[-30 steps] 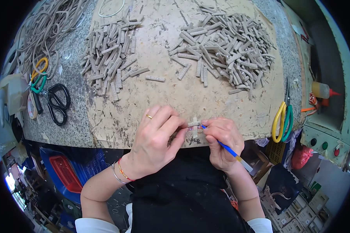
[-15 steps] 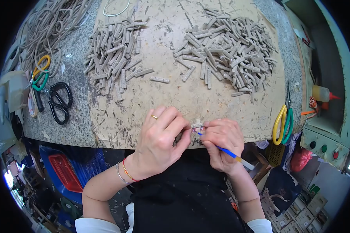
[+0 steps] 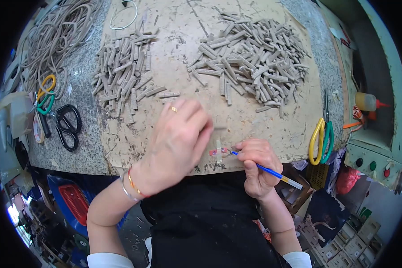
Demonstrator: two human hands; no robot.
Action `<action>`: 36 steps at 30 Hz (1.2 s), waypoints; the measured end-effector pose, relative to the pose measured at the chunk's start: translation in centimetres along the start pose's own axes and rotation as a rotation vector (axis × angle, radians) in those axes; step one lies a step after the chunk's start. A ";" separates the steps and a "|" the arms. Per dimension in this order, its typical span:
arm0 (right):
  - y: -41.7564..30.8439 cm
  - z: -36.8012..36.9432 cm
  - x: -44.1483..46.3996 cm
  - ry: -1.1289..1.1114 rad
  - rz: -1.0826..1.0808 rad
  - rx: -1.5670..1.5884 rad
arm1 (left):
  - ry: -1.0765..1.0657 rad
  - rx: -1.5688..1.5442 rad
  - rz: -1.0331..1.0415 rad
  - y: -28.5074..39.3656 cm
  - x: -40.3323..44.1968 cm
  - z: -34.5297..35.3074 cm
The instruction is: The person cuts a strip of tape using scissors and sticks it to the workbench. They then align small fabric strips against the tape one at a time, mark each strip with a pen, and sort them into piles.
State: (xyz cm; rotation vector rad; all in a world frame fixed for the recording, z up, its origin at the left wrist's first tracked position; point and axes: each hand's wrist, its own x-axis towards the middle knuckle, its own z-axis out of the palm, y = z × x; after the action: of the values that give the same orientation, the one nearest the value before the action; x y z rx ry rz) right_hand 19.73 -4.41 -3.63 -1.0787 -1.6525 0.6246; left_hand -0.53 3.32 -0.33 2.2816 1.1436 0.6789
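My right hand [image 3: 260,161] is closed round a blue pen [image 3: 272,172], its tip pointing left. Just left of the tip, a small red printed strip [image 3: 215,152] is fixed to the board by a crossing piece of pale tape [image 3: 219,145]. My left hand [image 3: 178,138], smeared by motion, is raised above the board with thumb and fingers pinched. A short grey cord piece [image 3: 219,128] juts out blurred from its fingertips. One loose cord piece [image 3: 169,94] lies just beyond this hand.
Cut cord pieces form a left pile [image 3: 120,71] and a larger right pile [image 3: 259,58]. Black scissors [image 3: 69,127] and a cord coil [image 3: 60,35] lie at left. Yellow-green scissors [image 3: 321,140] hang over the right edge, near a green metal cabinet [image 3: 373,156].
My left hand has lifted away from the red strip, up and to the left, with the cord piece. The strip is uncovered now. My right hand stays beside it with the pen.
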 end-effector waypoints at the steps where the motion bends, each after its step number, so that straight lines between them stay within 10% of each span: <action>1: 0.0 0.1 0.0 0.015 -0.008 0.000 | -0.044 -0.054 -0.013 0.5 -0.6 -0.1; 36: -0.3 0.8 0.4 -0.081 -0.061 -0.151 | 0.072 -0.136 -0.054 1.2 -3.5 1.0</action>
State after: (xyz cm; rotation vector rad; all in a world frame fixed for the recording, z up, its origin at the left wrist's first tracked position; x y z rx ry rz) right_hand 18.83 -4.13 -3.51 -1.1190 -1.8194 0.5160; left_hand -1.05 -0.39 -1.11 2.1206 1.1509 0.7991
